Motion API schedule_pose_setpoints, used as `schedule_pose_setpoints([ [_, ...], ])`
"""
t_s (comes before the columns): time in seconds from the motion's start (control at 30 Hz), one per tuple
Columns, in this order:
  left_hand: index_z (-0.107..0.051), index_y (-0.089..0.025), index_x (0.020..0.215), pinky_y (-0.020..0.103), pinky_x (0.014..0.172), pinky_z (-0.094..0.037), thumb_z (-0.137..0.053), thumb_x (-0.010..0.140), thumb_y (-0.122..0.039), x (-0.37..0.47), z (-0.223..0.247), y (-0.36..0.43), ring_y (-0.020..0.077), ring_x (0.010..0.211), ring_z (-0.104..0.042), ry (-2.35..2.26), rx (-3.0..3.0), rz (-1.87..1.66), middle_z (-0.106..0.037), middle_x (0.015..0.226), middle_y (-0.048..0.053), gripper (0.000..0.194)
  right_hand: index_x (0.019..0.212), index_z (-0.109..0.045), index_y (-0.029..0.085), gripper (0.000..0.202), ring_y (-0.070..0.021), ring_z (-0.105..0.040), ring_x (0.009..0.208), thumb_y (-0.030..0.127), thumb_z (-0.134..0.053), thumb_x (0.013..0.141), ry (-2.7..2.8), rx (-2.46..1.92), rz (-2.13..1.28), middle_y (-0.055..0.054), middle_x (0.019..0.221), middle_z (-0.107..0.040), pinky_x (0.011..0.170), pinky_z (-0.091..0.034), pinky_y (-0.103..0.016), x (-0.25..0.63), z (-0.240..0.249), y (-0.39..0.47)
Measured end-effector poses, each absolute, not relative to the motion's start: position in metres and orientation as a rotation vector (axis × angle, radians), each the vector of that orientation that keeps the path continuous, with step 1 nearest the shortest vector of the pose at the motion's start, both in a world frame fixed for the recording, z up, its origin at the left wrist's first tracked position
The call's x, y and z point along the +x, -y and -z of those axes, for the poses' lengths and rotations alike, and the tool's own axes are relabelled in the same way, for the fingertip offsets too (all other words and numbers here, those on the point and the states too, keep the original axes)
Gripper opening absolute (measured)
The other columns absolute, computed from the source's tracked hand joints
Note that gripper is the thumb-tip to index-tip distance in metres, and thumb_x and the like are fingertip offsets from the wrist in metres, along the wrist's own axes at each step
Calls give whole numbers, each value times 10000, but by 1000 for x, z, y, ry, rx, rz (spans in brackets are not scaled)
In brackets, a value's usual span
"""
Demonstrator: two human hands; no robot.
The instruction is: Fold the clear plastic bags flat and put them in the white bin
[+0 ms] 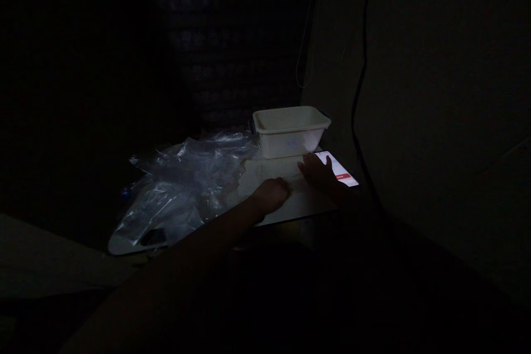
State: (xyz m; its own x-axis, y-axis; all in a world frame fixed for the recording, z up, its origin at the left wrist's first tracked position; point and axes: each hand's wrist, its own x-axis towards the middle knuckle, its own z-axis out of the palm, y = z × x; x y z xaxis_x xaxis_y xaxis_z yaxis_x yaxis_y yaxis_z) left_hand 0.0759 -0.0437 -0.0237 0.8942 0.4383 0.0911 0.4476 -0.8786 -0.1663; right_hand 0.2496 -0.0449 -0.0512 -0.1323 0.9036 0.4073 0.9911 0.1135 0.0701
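My left hand [272, 195] rests low over the front part of the white table, its fingers curled closed. What they hold, if anything, is too dark to make out. Just right of it, my right hand [318, 171] lies with fingers apart, near the front of a white plastic tub [282, 144]. Beside and partly behind that hand, a lit phone [342, 170] shows a white screen with a red bar. A heap of clear plastic bags [194, 171] covers the table's left side. Faint creases between my hands could be thin clear plastic, but I cannot tell.
The table [307, 204] has a dark oval opening [153, 237] at its front left. A dark cable [360, 88] hangs down the right wall. A small blue thing [125, 192] shows by the bags. Most of the room is very dark.
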Motion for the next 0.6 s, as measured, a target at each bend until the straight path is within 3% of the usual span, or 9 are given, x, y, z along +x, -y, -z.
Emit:
schedule_pose_setpoints([
  [0.1,-606,-99,702,319,626,-426,-400,773,-195,73,14,42,220,747,-562,769,-2969,187,-607,773,134,238,1122,-468,180,392,-295,-315,1176,162,-217,821,2093,-1838,376,-137,1254,-420,879,-191,-614,252,53,42],
  [0.17,-600,-125,684,289,632,-425,-439,739,-218,70,6,38,189,711,-563,913,-3112,450,-614,758,96,194,1116,-478,197,389,-272,-313,1186,180,-225,820,1969,-1778,178,-116,1265,-413,914,-185,-578,253,52,37],
  [0.33,-546,-147,609,227,611,-424,-463,664,-180,59,-13,21,124,604,-551,1629,-3151,1850,-584,611,13,105,1133,-459,179,534,-208,-511,1017,409,-73,844,1683,-1548,-314,-112,1103,-557,842,-398,-389,257,37,20],
  [0.43,-537,-142,616,222,560,-426,-474,651,-176,52,-17,13,108,526,-536,2024,-2877,2555,-565,560,-9,79,1123,-456,95,706,-220,-560,940,518,9,801,1584,-1299,-825,-165,1042,-581,778,-441,-375,255,29,22],
  [0.5,-537,-136,622,218,511,-422,-480,653,-166,47,-16,11,106,479,-526,2357,-2709,2701,-555,530,-9,72,1109,-463,77,747,-224,-554,952,515,54,792,1589,-1195,-1056,-176,1034,-583,776,-438,-393,252,26,28],
  [0.6,-550,-132,642,210,444,-409,-442,708,-182,39,-12,8,110,437,-521,2876,-2501,2594,-562,516,9,137,1066,-499,115,689,-204,-555,953,456,46,818,1765,-1245,-972,-147,1018,-600,775,-437,-393,245,24,37],
])
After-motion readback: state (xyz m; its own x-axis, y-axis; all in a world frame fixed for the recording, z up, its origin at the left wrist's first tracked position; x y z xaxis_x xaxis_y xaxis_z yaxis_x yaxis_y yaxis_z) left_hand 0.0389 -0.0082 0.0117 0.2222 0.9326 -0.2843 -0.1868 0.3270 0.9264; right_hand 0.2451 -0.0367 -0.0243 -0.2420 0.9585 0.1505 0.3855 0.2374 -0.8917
